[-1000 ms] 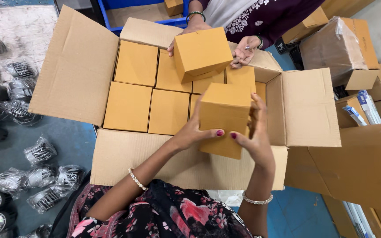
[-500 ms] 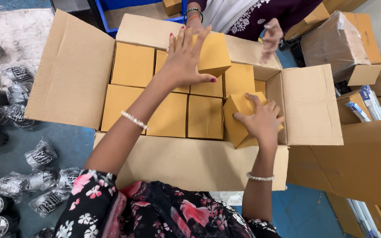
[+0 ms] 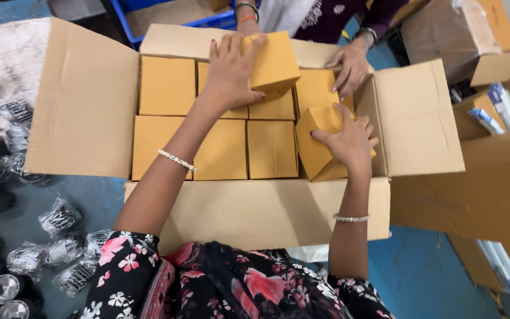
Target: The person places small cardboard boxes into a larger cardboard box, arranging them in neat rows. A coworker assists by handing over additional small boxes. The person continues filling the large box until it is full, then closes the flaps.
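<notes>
My left hand [image 3: 231, 71] grips a small yellow cardboard box [image 3: 273, 62] at the far side, while my open right hand [image 3: 346, 142] presses a tilted yellow box [image 3: 317, 145] at the near right.

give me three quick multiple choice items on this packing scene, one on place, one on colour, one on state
1. Where does the person's right hand rest?
A. on a tilted small box at the right end of the big carton
B. on the floor
C. on a wrapped metal part

2. What colour are the small boxes in the carton?
A. white
B. yellow-orange
C. green

3. How do the flaps of the big carton stand?
A. taped shut
C. folded open
B. cut off

Key:
1 A, the right hand lies spread on the tilted box beside the right flap.
2 B, every small box shows the same yellow-orange card.
3 C, all the flaps spread outward while the left hand holds a raised box above the rows.
</notes>
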